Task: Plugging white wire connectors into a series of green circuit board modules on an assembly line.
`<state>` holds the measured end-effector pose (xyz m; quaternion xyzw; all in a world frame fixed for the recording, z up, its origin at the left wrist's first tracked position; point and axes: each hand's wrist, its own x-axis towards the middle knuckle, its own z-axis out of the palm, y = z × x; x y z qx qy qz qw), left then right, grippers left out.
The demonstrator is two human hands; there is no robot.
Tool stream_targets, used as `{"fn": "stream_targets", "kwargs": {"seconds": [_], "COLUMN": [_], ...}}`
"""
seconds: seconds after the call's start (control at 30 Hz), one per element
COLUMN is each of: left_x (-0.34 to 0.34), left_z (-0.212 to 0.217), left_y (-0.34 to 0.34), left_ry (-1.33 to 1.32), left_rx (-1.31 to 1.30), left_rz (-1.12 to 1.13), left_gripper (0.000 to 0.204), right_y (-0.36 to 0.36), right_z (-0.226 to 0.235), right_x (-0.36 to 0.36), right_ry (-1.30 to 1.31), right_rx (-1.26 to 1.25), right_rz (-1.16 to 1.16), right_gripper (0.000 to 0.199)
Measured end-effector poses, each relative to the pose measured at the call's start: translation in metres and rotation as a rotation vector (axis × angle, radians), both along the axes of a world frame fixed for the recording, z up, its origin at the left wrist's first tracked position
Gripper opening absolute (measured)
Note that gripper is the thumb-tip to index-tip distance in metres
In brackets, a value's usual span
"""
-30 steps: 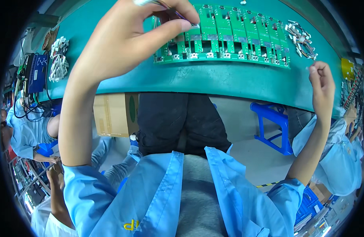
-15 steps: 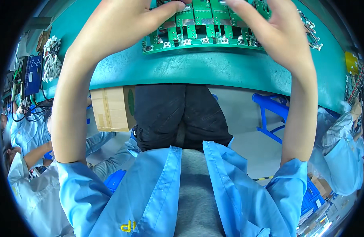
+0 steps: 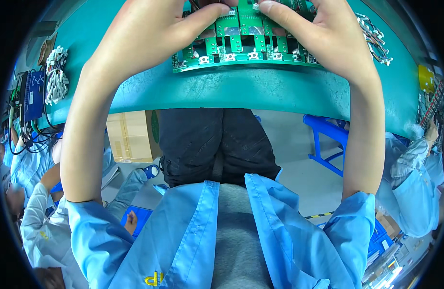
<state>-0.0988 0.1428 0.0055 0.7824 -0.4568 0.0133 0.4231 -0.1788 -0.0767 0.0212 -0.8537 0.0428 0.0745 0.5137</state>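
A panel of joined green circuit boards [image 3: 251, 42] lies on the green tabletop, its lower strip carrying several small push buttons. My left hand [image 3: 169, 29] reaches over the panel's left part, with its thumb tip beside a white connector [image 3: 231, 11]. Dark wires show near this hand at the upper edge. Over the right part, my right hand [image 3: 323, 33] has its thumb bent inward, the tip at another small white connector [image 3: 255, 6]. Both hands look closed in a pinch. The other fingers are cut off by the picture's upper edge, so whatever lies between them is hidden.
Bundles of white-ended cables lie left [image 3: 57, 76] and right [image 3: 374, 38] on the green table [image 3: 222, 91]. A blue device [image 3: 34, 95] with black cables stands far left. Below are a cardboard box [image 3: 130, 137] and a blue stool [image 3: 325, 139]. Co-workers sit on both sides.
My right thumb has moved left, closer to my left thumb, to the small white connector. The left hand stays nearly in place. The whole view has shifted slightly.
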Motion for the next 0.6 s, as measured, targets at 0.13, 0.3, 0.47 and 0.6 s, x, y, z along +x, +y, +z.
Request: {"fn": "stream_targets", "kwargs": {"seconds": [0.13, 0.3, 0.47, 0.6], "left_x": [0.006, 0.019, 0.021, 0.019], "left_z": [-0.002, -0.005, -0.009, -0.004], "left_y": [0.004, 0.006, 0.002, -0.001], "left_ry": [0.054, 0.120, 0.217, 0.183], "left_rx": [0.087, 0.164, 0.079, 0.070], "left_rz": [0.072, 0.076, 0.029, 0.005], "left_gripper": [0.008, 0.007, 0.006, 0.006], "right_y": [0.000, 0.001, 0.002, 0.003], "right_z": [-0.009, -0.009, -0.007, -0.005], "right_x": [0.001, 0.002, 0.001, 0.000], "right_ry": [-0.014, -0.029, -0.049, -0.063], "right_rx": [0.003, -0.001, -0.009, -0.008], "right_rz": [-0.001, -0.005, -0.018, -0.016], "right_gripper": [0.006, 0.006, 0.006, 0.006]}}
